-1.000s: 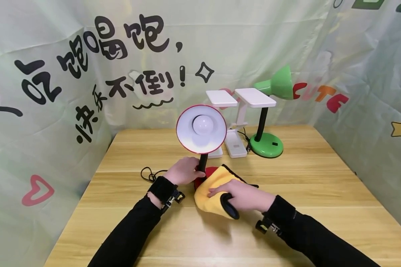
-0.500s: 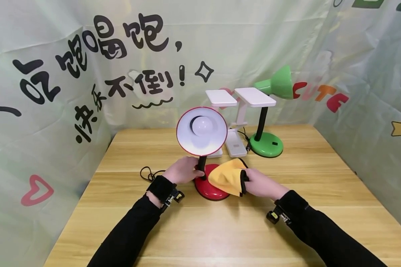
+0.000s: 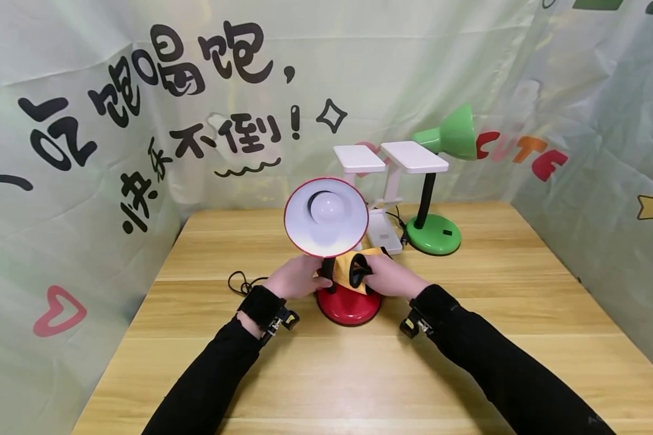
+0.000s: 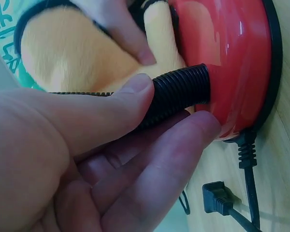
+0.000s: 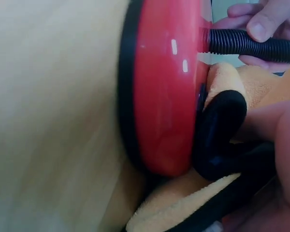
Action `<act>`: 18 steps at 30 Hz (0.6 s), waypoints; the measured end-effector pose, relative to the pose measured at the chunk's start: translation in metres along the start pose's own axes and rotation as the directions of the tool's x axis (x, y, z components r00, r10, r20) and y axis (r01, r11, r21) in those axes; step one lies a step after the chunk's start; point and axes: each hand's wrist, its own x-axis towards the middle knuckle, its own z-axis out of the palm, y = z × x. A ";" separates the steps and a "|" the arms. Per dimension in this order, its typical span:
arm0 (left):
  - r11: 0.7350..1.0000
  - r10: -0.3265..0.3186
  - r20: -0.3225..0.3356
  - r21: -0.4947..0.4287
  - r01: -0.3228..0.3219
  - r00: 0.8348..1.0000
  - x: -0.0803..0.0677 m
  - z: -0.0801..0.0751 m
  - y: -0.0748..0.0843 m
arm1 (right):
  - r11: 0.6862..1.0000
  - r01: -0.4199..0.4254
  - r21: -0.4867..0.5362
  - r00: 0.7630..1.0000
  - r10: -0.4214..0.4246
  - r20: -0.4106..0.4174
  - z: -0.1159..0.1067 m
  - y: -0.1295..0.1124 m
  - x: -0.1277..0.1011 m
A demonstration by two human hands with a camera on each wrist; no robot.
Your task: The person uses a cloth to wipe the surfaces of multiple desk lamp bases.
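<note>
A red desk lamp stands mid-table, its round base point(image 3: 350, 306) on the wood and its white-lined shade with bulb point(image 3: 326, 215) facing me. My left hand point(image 3: 296, 278) grips the black ribbed neck point(image 4: 181, 92) just above the base point(image 4: 232, 63). My right hand point(image 3: 387, 276) holds a yellow cloth with black edging point(image 3: 350, 266) bunched against the top of the base beside the neck. In the right wrist view the cloth point(image 5: 222, 125) presses on the red base point(image 5: 166, 96), and the left hand's fingers point(image 5: 266, 21) curl round the neck. The cloth point(image 4: 77, 53) fills the upper left wrist view.
At the back stand two white flat-head lamps point(image 3: 413, 158) and a green lamp point(image 3: 434, 235). The red lamp's black cord and plug point(image 3: 242, 283) lie on the table point(image 3: 332, 374) left of my left wrist. Printed curtains close in three sides.
My right hand carried the yellow cloth from the front of the base round its right side and up to the top beside the neck. My left hand stayed on the neck.
</note>
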 end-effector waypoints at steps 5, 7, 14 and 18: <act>0.998 -0.063 0.024 0.010 0.063 0.998 0.002 0.002 0.000 | 0.999 0.006 0.040 0.998 -0.008 0.057 0.000 0.001 0.002; 0.996 -0.088 0.033 0.000 0.088 0.996 0.003 0.004 0.001 | 0.999 0.027 0.031 0.996 -0.030 0.079 -0.001 0.001 -0.003; 0.992 -0.110 0.043 -0.049 0.112 0.993 0.003 0.005 0.004 | 0.994 0.104 0.032 0.988 -0.107 0.114 -0.004 0.002 -0.029; 0.992 -0.113 0.036 -0.049 0.115 0.993 0.004 0.006 0.004 | 0.991 0.104 0.089 0.978 -0.118 0.174 -0.008 -0.001 -0.046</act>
